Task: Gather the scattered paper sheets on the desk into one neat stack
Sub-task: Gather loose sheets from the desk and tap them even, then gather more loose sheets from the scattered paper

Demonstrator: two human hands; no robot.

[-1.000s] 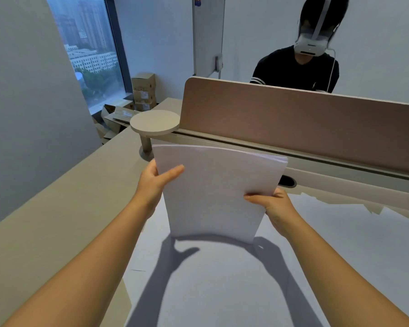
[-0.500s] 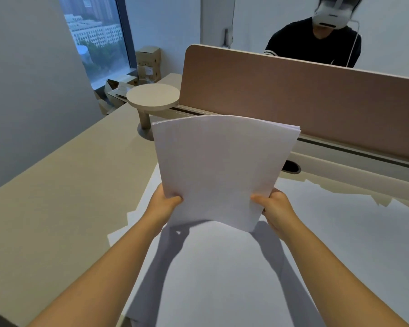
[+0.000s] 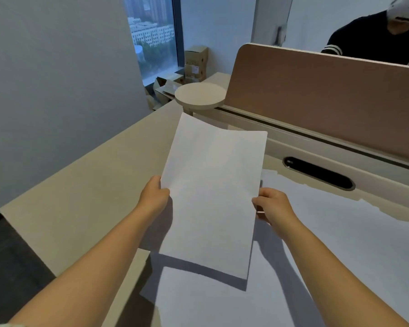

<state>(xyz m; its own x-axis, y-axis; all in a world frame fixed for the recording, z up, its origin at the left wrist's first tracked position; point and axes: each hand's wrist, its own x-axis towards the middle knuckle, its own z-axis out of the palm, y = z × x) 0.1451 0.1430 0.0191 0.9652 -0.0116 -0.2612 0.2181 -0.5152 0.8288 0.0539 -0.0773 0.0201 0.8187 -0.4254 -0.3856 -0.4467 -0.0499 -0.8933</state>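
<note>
**Paper Stack: Lowered and Tilted Flat**

Since the earlier frame: stack lowered from near-upright to a shallow forward tilt; grip points shifted from the bottom edge to the long side edges; view swung left, showing more wall and window.

Paper stack [image 3: 213, 197]: white, blank on the visible face, edges closely aligned, thin sheet layering visible along the right edge and lower right corner. Far top edge bowed slightly, left corner higher than the middle. Held in the air above the loose white sheets [image 3: 340, 256] that lie overlapping on the beige desk [image 3: 80, 197]; dark shadow cast directly beneath the near edge.

Left hand [image 3: 154, 198]: pinching the left long edge, thumb on top, remaining fingers hidden under the stack.

Right hand [image 3: 270, 205]: gripping the right long edge, fingers curled around the edge, thumb on the upper face.

Surroundings: round beige disc [image 3: 200, 94] on a short post at the desk's far left; tan divider panel [image 3: 316, 90] across the back; oval cable slot [image 3: 318, 173] below the panel; cardboard boxes [image 3: 195, 64] near the window [image 3: 151, 36]; second person in a dark top [image 3: 368, 41] behind the divider.
</note>
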